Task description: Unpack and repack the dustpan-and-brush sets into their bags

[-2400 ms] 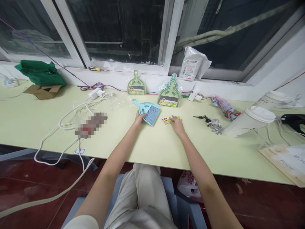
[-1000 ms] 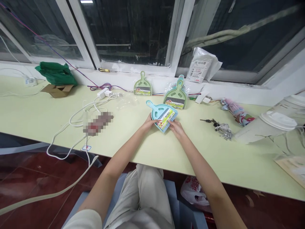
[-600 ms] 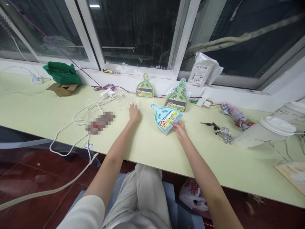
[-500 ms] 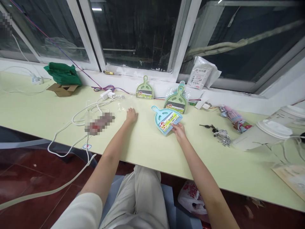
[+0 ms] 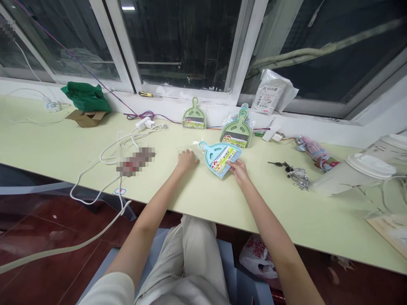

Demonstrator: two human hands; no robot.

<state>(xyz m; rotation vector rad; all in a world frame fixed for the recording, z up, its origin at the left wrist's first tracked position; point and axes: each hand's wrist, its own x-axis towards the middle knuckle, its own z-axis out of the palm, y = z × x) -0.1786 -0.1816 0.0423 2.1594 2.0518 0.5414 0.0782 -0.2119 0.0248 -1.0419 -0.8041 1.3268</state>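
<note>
My right hand (image 5: 239, 170) grips the lower right edge of a light blue dustpan (image 5: 213, 157). A brush and a printed yellow-green label lie in its pan, and its handle points up and left. Just left of that handle, my left hand (image 5: 187, 160) is low over the table with its fingers curled on a thin clear plastic bag (image 5: 200, 148). The film reaches to the dustpan's handle; whether it covers it I cannot tell. Behind, a stack of wrapped dustpans (image 5: 237, 130), green in front, leans by the wall. One more green dustpan (image 5: 194, 115) stands to its left.
White cables (image 5: 104, 154) and a blurred-out item (image 5: 135, 162) lie on the left of the table (image 5: 203, 197). Further back are a green bag (image 5: 85, 97) and a cardboard box (image 5: 85, 118). Keys (image 5: 297, 176), a folded umbrella (image 5: 318, 154) and lidded paper cups (image 5: 352, 174) are on the right.
My left hand has moved right, bringing the clear plastic bag towards the blue dustpan's handle. The dustpan, still in my right hand, has shifted slightly left.
</note>
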